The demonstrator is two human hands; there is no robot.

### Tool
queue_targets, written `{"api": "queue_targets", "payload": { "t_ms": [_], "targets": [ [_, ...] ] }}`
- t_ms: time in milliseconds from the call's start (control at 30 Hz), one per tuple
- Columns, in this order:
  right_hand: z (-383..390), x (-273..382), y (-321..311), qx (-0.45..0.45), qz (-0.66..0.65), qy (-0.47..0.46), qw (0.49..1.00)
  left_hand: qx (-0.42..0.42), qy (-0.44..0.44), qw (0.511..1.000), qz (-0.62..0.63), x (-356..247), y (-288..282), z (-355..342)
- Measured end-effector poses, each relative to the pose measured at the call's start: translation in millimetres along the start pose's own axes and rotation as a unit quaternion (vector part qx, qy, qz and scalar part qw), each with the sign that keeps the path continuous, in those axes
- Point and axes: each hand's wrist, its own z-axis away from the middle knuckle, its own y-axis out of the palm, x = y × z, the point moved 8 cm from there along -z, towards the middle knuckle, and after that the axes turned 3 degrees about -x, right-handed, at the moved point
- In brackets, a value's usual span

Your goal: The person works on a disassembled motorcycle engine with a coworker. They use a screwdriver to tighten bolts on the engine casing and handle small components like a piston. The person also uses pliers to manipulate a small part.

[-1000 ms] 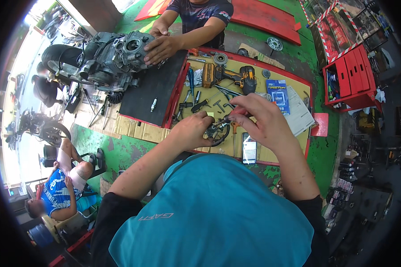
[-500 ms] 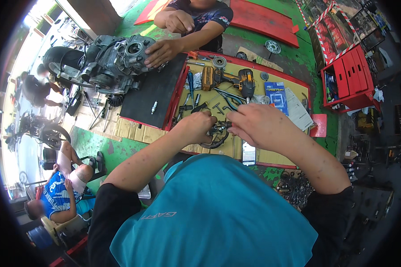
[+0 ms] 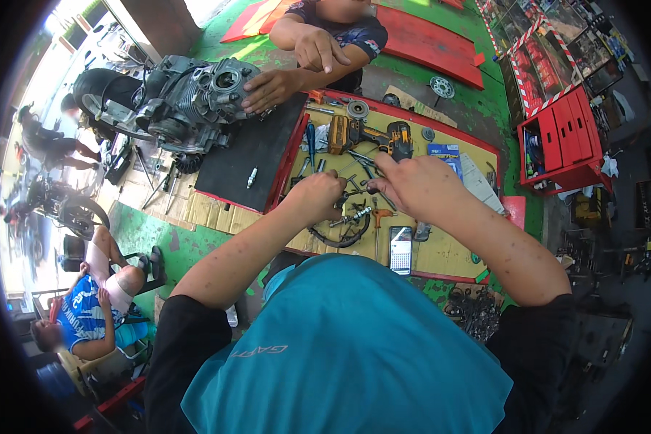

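Observation:
Over the near part of the yellow-topped workbench [image 3: 441, 253], my left hand [image 3: 318, 197] and my right hand [image 3: 418, 186] face each other with closed fingers. A thin dark piece [image 3: 356, 192], possibly a cable end, spans the gap between them; both hands pinch it, and its ends are hidden in my fingers. Just below lies a silvery part [image 3: 359, 215] shaped like a spark plug, by a looped black cable [image 3: 349, 240]. An orange-handled tool [image 3: 382, 214] and a lit phone [image 3: 400, 249] are near my right hand. Partly behind that hand lie pliers [image 3: 362, 160].
A yellow-black cordless impact driver [image 3: 362, 136] lies beyond my hands, beside a blue package [image 3: 445, 153] and paper sheets [image 3: 479, 181]. A co-worker's hand [image 3: 271, 90] rests on the engine [image 3: 202, 94] at far left. A spark plug [image 3: 252, 178] lies on the black mat [image 3: 231, 155].
My hands have drawn slightly upward, uncovering the silvery part, the cable loop and the orange handle. The co-worker's raised hand has moved right and now points downward.

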Motion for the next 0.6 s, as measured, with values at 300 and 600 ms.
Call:
{"api": "queue_targets", "payload": {
  "t_ms": [300, 600],
  "targets": [
    [15, -12, 40, -0.042, 0.020, -0.098, 0.994, 0.028, 0.017, 0.999, -0.014, -3, 22, -7],
    [6, -26, 77, 0.074, -0.064, 0.045, 0.994, 0.071, 0.018, 0.996, -0.051, -5, 35, -8]
  ]
}}
